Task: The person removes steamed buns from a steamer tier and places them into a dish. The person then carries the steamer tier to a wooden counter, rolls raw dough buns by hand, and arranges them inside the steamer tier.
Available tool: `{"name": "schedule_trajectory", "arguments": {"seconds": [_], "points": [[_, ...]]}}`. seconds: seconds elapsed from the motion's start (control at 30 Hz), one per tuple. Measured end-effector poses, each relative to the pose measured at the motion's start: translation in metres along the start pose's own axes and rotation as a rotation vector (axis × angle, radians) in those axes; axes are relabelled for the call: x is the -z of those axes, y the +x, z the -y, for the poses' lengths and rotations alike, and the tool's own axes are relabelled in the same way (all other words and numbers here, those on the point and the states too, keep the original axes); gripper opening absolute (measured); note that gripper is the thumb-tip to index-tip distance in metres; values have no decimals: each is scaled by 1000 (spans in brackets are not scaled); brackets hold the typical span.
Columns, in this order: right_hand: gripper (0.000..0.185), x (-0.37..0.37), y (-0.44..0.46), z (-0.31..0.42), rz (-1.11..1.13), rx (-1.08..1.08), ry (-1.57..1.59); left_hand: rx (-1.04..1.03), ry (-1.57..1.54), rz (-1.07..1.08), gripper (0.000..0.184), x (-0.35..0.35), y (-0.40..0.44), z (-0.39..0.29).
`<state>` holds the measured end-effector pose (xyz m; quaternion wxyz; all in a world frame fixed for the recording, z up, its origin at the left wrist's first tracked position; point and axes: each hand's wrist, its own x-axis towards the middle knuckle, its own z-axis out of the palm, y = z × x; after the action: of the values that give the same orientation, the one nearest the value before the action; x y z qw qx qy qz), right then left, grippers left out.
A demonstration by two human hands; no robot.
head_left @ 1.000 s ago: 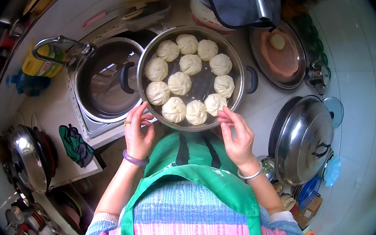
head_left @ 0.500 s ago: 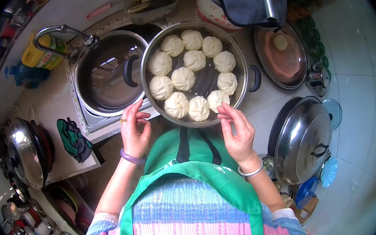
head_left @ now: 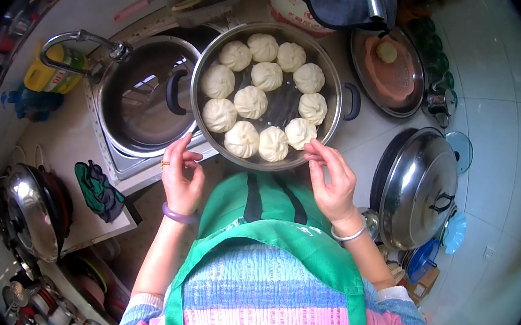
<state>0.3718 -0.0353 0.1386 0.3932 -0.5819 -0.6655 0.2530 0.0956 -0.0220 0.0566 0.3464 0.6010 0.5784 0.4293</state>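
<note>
A round metal steamer pan (head_left: 337, 107) with black side handles holds several pleated steamed buns (head_left: 250, 102), most in a ring and a few toward the middle. My right hand (head_left: 334, 174) reaches over the near right rim. Its fingertips are at the edge of one bun (head_left: 300, 133); whether they touch it I cannot tell. The thumb is apart from the fingers, and nothing is in the hand. Below the left handle, my left hand (head_left: 182, 176) hovers by the counter edge, fingers loosely bent and apart, holding nothing.
Left of the pan is a sink with a metal basin (head_left: 104, 109) under a faucet (head_left: 82, 36). A large domed lid (head_left: 421, 187) lies at right. Behind it, a round tray (head_left: 420, 84) carries a dough piece (head_left: 386, 52). A green-black cloth (head_left: 98, 190) lies on the left counter.
The view has shifted slightly, so the pan appears a little higher and further left. My right fingertips sit slightly further from the near right bun. The buns keep their arrangement.
</note>
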Motion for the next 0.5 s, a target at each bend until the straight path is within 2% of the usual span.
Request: {"name": "schedule_trajectory", "arguments": {"seconds": [0.23,0.5], "points": [[35,14,7,-11,-69,-11,-45,27,-64,-16,64,-2,-2,0],[34,21,14,-14,-116,-5,-46,16,44,20,62,-2,1,-5]]}}
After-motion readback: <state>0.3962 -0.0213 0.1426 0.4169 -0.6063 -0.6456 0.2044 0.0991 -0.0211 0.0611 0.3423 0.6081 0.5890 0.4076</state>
